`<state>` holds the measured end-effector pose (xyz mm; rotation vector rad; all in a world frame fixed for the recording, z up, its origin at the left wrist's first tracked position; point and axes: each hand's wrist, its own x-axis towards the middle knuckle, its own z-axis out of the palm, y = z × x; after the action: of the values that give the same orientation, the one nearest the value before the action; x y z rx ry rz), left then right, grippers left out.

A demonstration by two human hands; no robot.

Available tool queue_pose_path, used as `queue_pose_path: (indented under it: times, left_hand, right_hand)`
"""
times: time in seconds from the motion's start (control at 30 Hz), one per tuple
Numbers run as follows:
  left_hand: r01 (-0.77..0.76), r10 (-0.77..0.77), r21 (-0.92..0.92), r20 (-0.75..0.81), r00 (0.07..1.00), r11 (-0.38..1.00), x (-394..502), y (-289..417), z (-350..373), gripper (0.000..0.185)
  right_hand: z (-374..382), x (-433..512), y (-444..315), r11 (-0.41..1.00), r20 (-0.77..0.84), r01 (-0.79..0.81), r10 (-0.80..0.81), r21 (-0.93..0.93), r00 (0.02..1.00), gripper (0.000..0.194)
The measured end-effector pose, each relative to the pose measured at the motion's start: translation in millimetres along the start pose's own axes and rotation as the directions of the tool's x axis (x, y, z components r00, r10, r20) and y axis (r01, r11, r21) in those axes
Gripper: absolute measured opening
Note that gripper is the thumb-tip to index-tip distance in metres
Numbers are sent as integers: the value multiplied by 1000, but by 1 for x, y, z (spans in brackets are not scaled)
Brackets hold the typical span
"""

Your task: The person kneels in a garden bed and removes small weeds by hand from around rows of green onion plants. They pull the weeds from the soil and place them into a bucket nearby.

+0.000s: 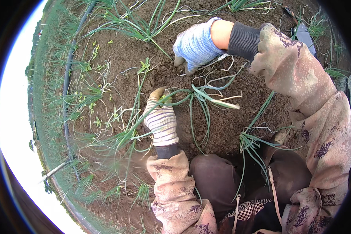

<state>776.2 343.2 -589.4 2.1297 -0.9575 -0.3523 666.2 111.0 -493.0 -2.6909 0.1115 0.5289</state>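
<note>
Both hands wear knitted gloves. My left hand (163, 117), in a white glove with dark stripes, reaches down at the soil; its fingers are partly behind green leaves, and whether they hold a small weed there I cannot tell. My right hand (194, 48), in a blue and white glove with grey fingertips, is bent down over the soil above a green onion plant (203, 90), fingers curled; anything inside them is hidden. That plant spreads its leaves between and below the hands. Another onion clump (146, 35) grows left of my right hand.
Brown soil (222, 131) lies before my knees. More onion plants stand at the left (128, 136) and by my right knee (247, 139). A black irrigation hose (66, 87) runs along the left. Small leafy weeds (98, 121) grow near it. A grey object (304, 38) lies at the upper right.
</note>
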Motion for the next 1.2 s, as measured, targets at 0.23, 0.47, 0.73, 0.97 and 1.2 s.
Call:
queue_pose_path:
  times: [0.23, 0.47, 0.73, 0.97, 1.2]
  left_hand:
    - [-60, 60, 12, -54, 997, 998, -2, 4, -4, 17]
    - [32, -35, -134, -19, 999, 990, -4, 9, -10, 17]
    - [65, -68, -223, -7, 998, 973, -7, 10, -14, 18]
    - [92, -92, -194, 7, 996, 977, -11, 20, -21, 21]
    - [208, -206, -363, 45, 977, 908, -11, 22, -19, 23]
  right_hand:
    - [-14, -7, 18, 850, 222, -1, -136, 527, 966, 25]
    - [-17, -12, 28, 755, 332, -192, -36, 627, 942, 30]
    - [-16, -18, 30, 742, 301, -216, 19, 635, 953, 37]
    - [-10, -26, 37, 729, 255, -194, 28, 656, 967, 42]
    - [-21, -41, 8, 980, -155, 198, -196, -1, 968, 35]
